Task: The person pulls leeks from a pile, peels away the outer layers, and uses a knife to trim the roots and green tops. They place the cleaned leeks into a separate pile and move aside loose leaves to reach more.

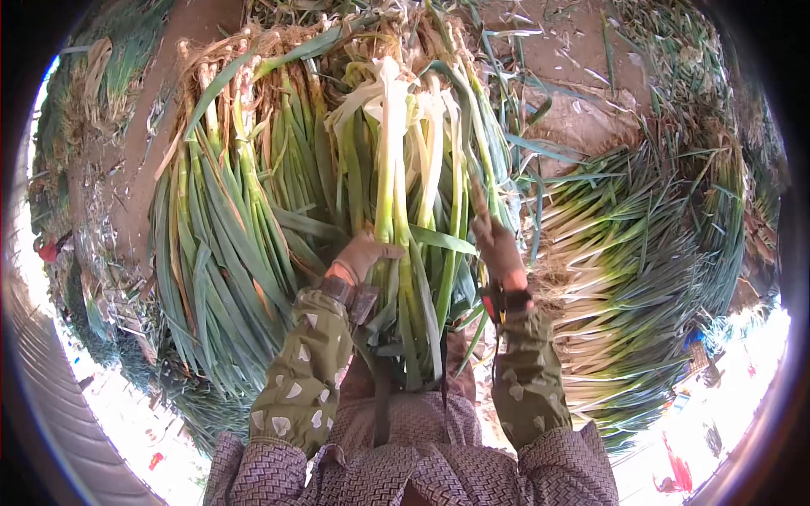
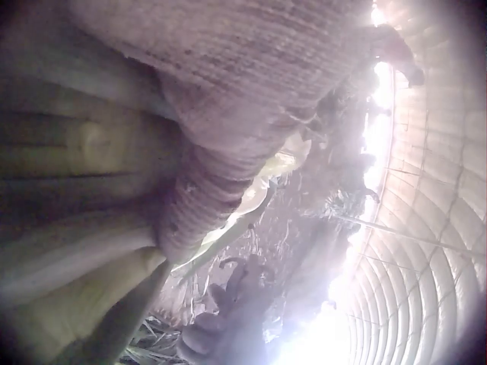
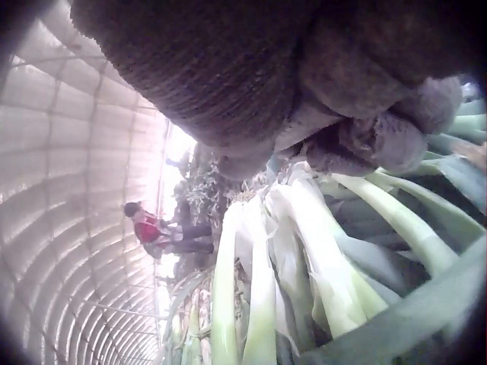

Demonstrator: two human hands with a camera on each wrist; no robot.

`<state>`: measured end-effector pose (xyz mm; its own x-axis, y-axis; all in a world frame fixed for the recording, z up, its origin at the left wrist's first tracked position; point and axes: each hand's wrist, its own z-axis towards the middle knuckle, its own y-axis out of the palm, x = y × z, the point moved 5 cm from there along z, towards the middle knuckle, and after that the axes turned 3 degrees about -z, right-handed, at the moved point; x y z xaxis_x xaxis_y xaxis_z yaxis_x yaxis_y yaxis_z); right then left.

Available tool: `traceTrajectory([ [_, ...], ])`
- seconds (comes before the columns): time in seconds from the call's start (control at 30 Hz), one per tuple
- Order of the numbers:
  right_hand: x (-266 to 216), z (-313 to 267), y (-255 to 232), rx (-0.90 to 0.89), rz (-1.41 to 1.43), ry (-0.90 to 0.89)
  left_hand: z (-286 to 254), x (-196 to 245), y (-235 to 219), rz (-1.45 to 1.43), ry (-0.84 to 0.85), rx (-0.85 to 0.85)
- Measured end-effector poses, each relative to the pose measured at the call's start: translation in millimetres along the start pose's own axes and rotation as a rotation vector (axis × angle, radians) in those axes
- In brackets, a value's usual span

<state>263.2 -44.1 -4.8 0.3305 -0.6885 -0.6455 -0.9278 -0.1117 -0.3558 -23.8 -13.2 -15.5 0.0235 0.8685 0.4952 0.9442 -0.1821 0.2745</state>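
Observation:
In the head view, the gloved left hand (image 1: 359,255) grips a bundle of long green onions (image 1: 385,194), white ends up and leaves towards the body. Its glove (image 2: 236,84) fills the top of the left wrist view, thumb across the stalks (image 2: 84,148). The gloved right hand (image 1: 499,253) is just right of the bundle, apart from the left. In the right wrist view its fingers (image 3: 388,141) are curled above the pale stalks (image 3: 312,236). A narrow brownish thing (image 1: 477,198) rises at its fingers; whether it is held is unclear.
Another pile of onions (image 1: 219,211) with dry roots lies at the left. A long row of cleaner onions (image 1: 616,278) lies at the right. Leaf scraps litter the ground (image 1: 582,51). A person in red (image 3: 156,232) stands farther off beneath a curved, ribbed cover (image 3: 76,152).

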Motion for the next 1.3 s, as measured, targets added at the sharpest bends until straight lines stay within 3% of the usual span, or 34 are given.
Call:
traceTrajectory([
  [0.13, 21.6, -73.2, 13.5, -0.097, -0.009, -0.021, 12.8, -5.7, -2.0, 0.014, 0.071, 0.014],
  [0.2, 21.3, -113.9, 17.9, -0.146, 0.021, -0.040, 17.6, -8.7, -6.9, 0.056, 0.020, 0.027],
  [0.27, 37.8, -142.7, 24.5, -0.330, -0.022, 0.024, 21.3, -9.7, -7.7, 0.074, -0.026, 0.033],
  [0.4, 41.0, -172.8, 20.9, -0.307, -0.047, -0.041, 26.2, -13.6, -11.4, 0.104, -0.056, 0.063],
  [0.47, 54.4, -168.8, 22.7, -0.266, 0.017, -0.027, 27.5, -17.0, -13.1, 0.111, -0.036, 0.086],
  [0.57, 28.1, -140.3, 10.0, -0.298, -0.054, 0.001, 14.5, -3.8, 0.7, 0.053, 0.011, 0.084],
  [0.67, 24.3, -96.5, 13.5, -0.192, 0.024, -0.041, 7.1, 2.1, 5.5, -0.020, 0.020, 0.035],
  [0.87, -3.9, -13.3, 16.0, 0.045, -0.156, -0.265, -4.9, 19.3, 5.0, 0.021, 0.061, -0.054],
  [0.93, -34.2, -21.0, 12.7, 0.037, -0.134, -0.246, -20.1, 26.9, -11.7, 0.051, 0.035, -0.058],
  [0.97, -45.5, -24.1, 17.1, 0.032, -0.128, -0.245, -29.1, 38.1, -19.3, 0.140, 0.139, -0.109],
  [1.0, -54.1, -26.4, 23.3, 0.030, -0.124, -0.245, -40.7, 46.6, -34.1, 0.137, 0.125, -0.079],
  [1.1, -65.4, -46.6, 75.0, -0.108, -0.322, -0.191, -89.4, 95.9, -50.2, 0.065, 0.154, 0.011],
  [1.13, -74.4, -56.8, 96.6, -0.260, -0.350, -0.208, -106.7, 117.9, -47.1, 0.001, 0.208, 0.041],
  [1.17, -84.7, -69.3, 114.9, -0.386, -0.382, -0.238, -119.2, 132.1, -48.6, -0.012, 0.246, 0.036],
  [1.2, -74.2, -74.2, 144.3, -0.402, -0.362, -0.350, -127.3, 141.4, -52.0, -0.036, 0.244, 0.039],
  [1.27, -84.4, -81.1, 155.3, -0.288, -0.354, -0.382, -139.0, 156.9, -57.4, -0.089, 0.242, 0.044],
  [1.3, -83.1, -72.4, 147.0, -0.126, -0.325, -0.330, -142.6, 163.3, -54.4, -0.105, 0.264, 0.105],
])
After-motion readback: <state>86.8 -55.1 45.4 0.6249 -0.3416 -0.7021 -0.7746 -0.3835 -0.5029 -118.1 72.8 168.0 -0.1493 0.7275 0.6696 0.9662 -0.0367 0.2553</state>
